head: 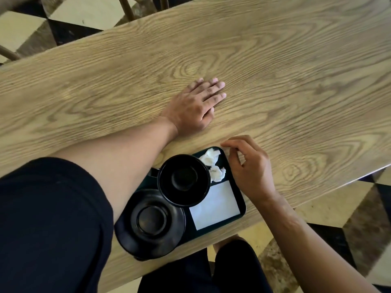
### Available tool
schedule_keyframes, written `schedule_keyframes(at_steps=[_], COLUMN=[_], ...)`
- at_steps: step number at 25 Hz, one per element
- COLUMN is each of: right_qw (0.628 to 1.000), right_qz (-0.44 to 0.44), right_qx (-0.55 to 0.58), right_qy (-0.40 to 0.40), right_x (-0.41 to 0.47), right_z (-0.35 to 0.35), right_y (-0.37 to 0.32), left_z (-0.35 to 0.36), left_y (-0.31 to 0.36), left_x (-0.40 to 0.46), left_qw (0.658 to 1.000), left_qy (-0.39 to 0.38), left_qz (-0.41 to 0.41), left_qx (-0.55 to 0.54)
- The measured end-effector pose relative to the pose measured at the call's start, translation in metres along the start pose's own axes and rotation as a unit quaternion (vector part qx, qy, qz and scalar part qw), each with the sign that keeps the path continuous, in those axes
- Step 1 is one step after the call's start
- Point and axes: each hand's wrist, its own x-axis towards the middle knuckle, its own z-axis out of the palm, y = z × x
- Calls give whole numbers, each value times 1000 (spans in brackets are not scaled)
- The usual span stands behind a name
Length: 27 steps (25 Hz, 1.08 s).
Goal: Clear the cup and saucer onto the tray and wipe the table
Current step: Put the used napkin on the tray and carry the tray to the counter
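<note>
A dark tray (241,203) lies at the near edge of the wooden table (275,60). On it stand a black cup (184,180) and a black saucer (152,223), beside a flat white napkin (214,205) and crumpled white tissue (212,163). My left hand (195,106) lies flat on the tabletop beyond the tray, fingers straight; a bit of white shows under its palm edge. My right hand (250,168) hovers at the tray's far right corner, fingers loosely curled, holding nothing.
Wooden chair legs (127,7) stand beyond the table's far edge. A checkered floor (338,208) shows at the right and far left. My dark-clothed knees (232,267) sit under the near edge.
</note>
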Motion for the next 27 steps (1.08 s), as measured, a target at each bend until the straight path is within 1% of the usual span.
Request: schedule_keyframes(at_steps=[2, 3, 6, 7, 9, 11, 12, 13, 15, 17, 19, 21, 24, 26, 27], right_qw=[998, 996, 988, 983, 965, 945, 940, 941, 942, 936, 921, 905, 889, 886, 879], right_qz=[5, -1, -56, -80, -122, -118, -106, -92, -52, -20, -2, -9, -11, -9, -16], right_qx=[-67, -94, -131, -145, -193, -232, -236, -232, -229, -234, -253, -275, -280, -276, -282], right_qy=[3, -6, -64, -85, -127, -199, -221, -228, -239, -263, -296, -325, -363, -373, -384], right_x=[-9, -15, -26, -28, -33, -42, -47, -52, -59, -65, -76, -92, -112, -124, -130], right_z=[-1, -2, -5, -6, -13, -22, -26, -31, -39, -48, -56, -65, -78, -84, -85], right_y=[12, 19, 32, 36, 42, 46, 48, 49, 48, 41, 32, 25, 18, 12, 9], left_z=[0, -1, -3, -4, -9, -20, -26, -34, -44, -55, -55, -43, -23, -11, -6], left_y=[0, 0, -2, -1, -1, -2, -1, 2, 16, 50, 101, 158, 217, 242, 253], left_x=[1, 1, -1, -4, -18, -48, -70, -97, -158, -225, -280, -311, -325, -331, -332], left_qw=[1000, 998, 977, 969, 964, 954, 941, 921, 865, 807, 765, 747, 719, 713, 714], left_qy=[-10, -15, -25, -37, -62, -68, -67, -65, -74, -89, -102, -83, -48, -53, -63], left_qz=[-15, -45, -206, -240, -257, -291, -331, -385, -496, -581, -629, -648, -668, -673, -677], left_qx=[15, 27, 44, 43, 34, 17, 7, 4, -15, -53, -92, -124, -185, -187, -169])
